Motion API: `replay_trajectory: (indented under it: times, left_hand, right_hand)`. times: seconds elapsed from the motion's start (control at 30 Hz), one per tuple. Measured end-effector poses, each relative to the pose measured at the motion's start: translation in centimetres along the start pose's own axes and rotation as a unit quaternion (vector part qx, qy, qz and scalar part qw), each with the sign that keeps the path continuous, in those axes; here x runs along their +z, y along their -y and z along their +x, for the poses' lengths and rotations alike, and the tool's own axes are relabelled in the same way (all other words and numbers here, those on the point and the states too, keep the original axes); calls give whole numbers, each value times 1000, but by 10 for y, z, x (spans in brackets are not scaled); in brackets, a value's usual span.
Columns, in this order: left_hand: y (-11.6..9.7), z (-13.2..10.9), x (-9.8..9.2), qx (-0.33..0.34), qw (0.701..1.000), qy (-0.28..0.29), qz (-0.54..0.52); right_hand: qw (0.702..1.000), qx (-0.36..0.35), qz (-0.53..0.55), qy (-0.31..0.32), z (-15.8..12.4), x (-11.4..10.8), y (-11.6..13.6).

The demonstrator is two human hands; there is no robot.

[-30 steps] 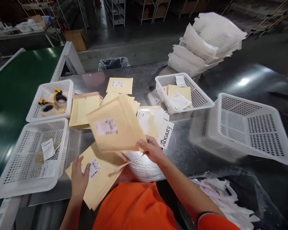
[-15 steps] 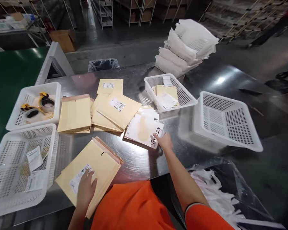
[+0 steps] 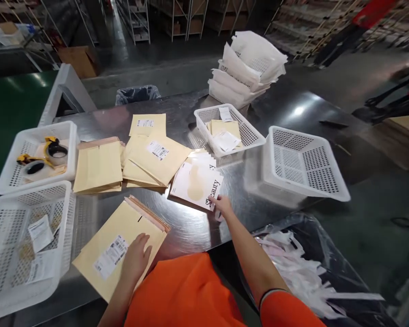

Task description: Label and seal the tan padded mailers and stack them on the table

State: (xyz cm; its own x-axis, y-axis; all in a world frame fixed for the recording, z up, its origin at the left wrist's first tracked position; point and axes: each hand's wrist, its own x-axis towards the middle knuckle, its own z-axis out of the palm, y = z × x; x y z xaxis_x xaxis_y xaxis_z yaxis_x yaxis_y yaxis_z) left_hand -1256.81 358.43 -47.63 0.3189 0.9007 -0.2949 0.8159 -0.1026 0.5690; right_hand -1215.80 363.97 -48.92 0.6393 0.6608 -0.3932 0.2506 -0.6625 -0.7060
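Head view, and from where I'm standing the left grip (image 3: 136, 255) is lying loose and open on the top padded envelope (image 3: 122, 222) of a pile, lower left of the frame. It hides the envelope's right side, just beside the label (image 3: 111, 255), whose print is too small to read. Right grip (image 3: 224, 206) is at the near corner of the white booklets (image 3: 195, 180), mid-frame on the metal desk (image 3: 191, 229). Fingertips are on that corner, but honestly can't tell if they're pinching it or just touching, the underside's hidden. They also block the start of the printed word, so I only get "eauty". The top booklet covers most of the others. Far left, a white basket (image 3: 67, 218) is cut off by the frame edge. Upper right, someone in a red top (image 3: 375, 14) gets cropped too.
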Motion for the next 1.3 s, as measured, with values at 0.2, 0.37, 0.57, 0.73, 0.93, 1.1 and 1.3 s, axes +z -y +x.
replay_trajectory:
  times: [0.2,0.37,0.57,0.73,0.93,1.1,1.3]
  left_hand:
    - [3,-15,-1,-51,993,-30,-102]
    - [-40,3,-7,-142,886,78,-435]
    - [-85,44,-31,-153,700,196,-670]
    - [-70,38,-34,-172,682,149,-695]
    - [-60,30,-39,-148,677,19,-721]
    - [-65,41,-57,-175,680,-65,-709]
    - [-50,43,-65,-213,663,-60,-716]
  right_hand:
    - [994,11,106,-18,-45,-41,-18]
    - [971,-56,218,75,-108,-87,-10]
    - [944,-201,226,131,-133,-52,25]
    - [945,-203,231,111,-131,-4,43]
    - [943,-145,244,173,-125,6,71]
    - [918,-168,299,200,-128,-4,91]
    - [930,-130,166,302,-125,-14,80]
